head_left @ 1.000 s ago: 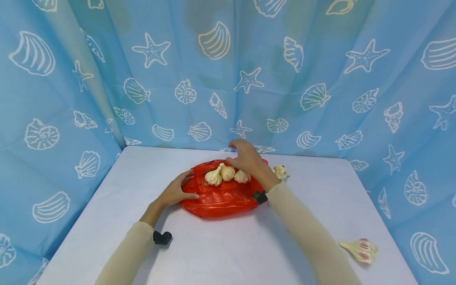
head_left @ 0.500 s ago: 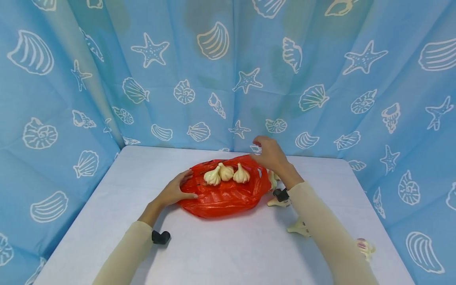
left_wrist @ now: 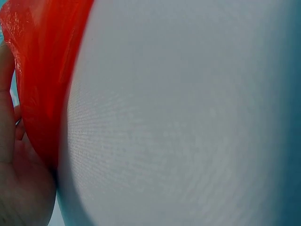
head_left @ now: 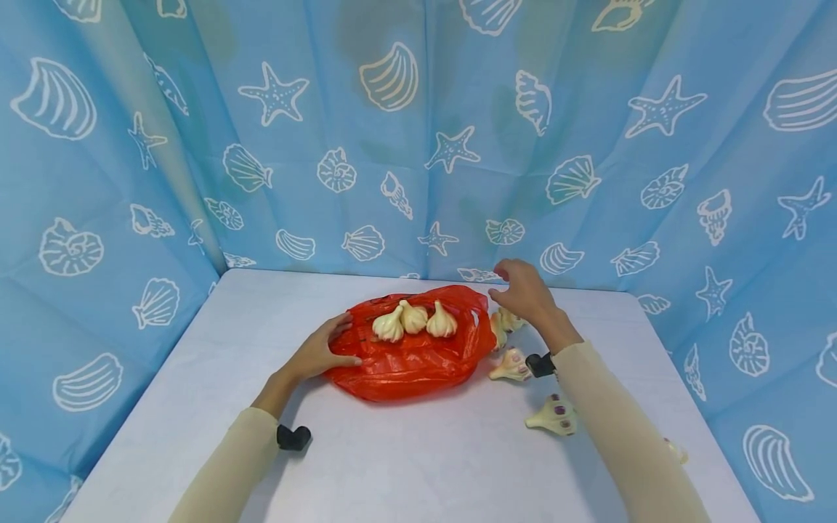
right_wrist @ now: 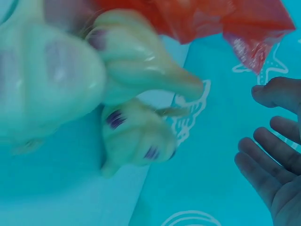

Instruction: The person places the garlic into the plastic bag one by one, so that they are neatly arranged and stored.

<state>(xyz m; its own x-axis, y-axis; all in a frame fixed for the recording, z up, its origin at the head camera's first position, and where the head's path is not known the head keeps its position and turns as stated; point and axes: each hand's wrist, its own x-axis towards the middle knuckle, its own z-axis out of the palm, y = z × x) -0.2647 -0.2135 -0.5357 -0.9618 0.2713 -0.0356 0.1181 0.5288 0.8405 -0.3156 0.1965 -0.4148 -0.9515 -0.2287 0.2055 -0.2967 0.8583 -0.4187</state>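
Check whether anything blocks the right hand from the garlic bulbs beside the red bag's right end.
Nothing visible does: the right wrist view shows an open gap between the right hand and the nearest garlic bulbs.

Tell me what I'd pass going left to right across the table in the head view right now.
Left sleeve, left grip, red bag with three garlic bulbs, bulb right of the bag, nearer bulb, mostly hidden bulb.

Free room in front of the red bag (head_left: 405, 374); garlic bulbs (head_left: 512, 365) obstruct its right side.
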